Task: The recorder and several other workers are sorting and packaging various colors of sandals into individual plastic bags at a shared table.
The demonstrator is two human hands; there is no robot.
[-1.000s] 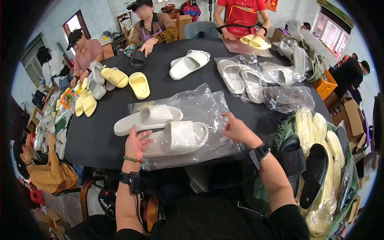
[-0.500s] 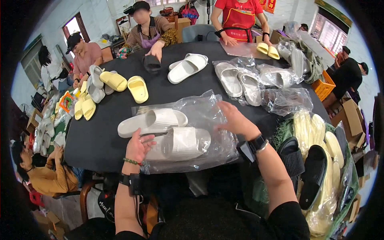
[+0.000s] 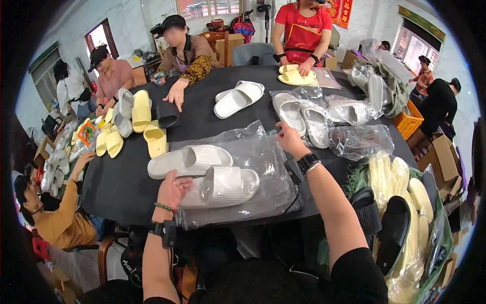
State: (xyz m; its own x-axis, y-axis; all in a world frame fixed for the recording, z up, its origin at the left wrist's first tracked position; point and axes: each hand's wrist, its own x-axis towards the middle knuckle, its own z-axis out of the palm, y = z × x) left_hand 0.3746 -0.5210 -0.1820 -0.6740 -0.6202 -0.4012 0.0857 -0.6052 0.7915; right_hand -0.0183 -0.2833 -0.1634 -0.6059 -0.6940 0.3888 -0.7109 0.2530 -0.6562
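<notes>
Black-covered table [image 3: 119, 180]: yellow open-toed slipper [image 3: 155, 137] on left part. Behind far edge, grey plastic chair [image 3: 248, 53]; dark pedestal fan [image 3: 264, 9] beyond. Right side: orange plastic crate [image 3: 408, 121], brown cardboard box [image 3: 442, 161], black ribbed slipper [image 3: 392, 230].

1 head-worn fisheye view, close above the black table [image 3: 202, 121], downward and outward

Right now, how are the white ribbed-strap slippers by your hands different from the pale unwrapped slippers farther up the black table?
The white ribbed-strap slippers lie side by side; in the pale unwrapped slippers, one partly hides the other.

The ribbed pair lies with a clear plastic bag; the farther pair sits bare on the black table.

The left hand is at the ribbed pair; no hand is at the farther pair.

Both are light-coloured, open-heeled pairs.
</notes>
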